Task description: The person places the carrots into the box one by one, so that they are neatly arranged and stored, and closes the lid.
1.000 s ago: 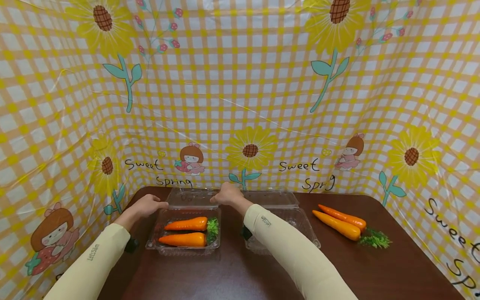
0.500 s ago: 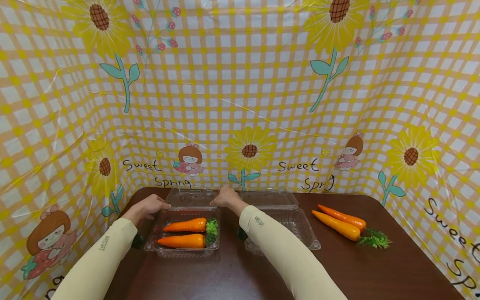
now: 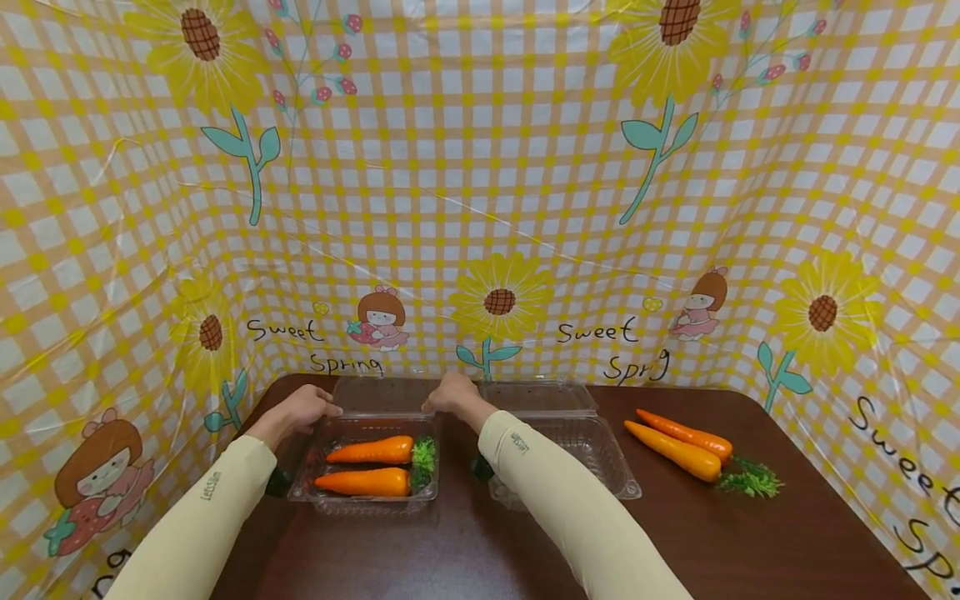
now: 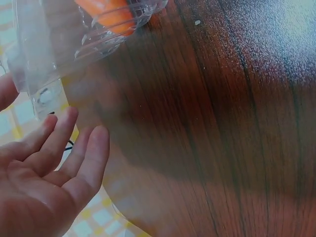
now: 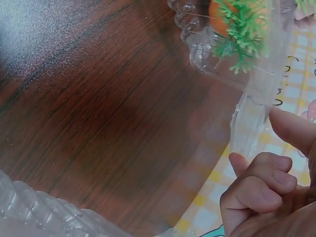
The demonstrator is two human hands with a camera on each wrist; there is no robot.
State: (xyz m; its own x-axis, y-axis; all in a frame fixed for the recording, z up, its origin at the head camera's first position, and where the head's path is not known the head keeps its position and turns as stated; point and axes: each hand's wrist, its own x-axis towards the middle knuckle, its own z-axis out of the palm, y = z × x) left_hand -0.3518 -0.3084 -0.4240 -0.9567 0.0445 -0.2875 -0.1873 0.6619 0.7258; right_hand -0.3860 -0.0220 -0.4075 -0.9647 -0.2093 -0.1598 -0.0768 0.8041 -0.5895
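In the head view, two orange carrots (image 3: 371,450) with green tops lie in the left clear plastic clamshell box (image 3: 378,498). Its lid (image 3: 381,397) stands open at the back. My left hand (image 3: 306,408) is at the lid's left side; in the left wrist view its thumb (image 4: 7,91) and index fingertip sit at the lid corner, other fingers loosely bent. At the lid's right side, my right hand (image 3: 455,393) pinches the edge between thumb (image 5: 289,128) and index finger, with its remaining fingers curled in.
A second clear clamshell box (image 3: 600,458), lid up, stands to the right, partly behind my right forearm. Two more carrots (image 3: 675,450) with green leaves lie on the brown table (image 3: 420,558) at the right. A checked cloth (image 3: 495,200) hangs around the back and sides.
My left hand has moved slightly right and in closer to the lid's left edge. The right hand stays at the lid's right edge, and the carrots have kept their places.
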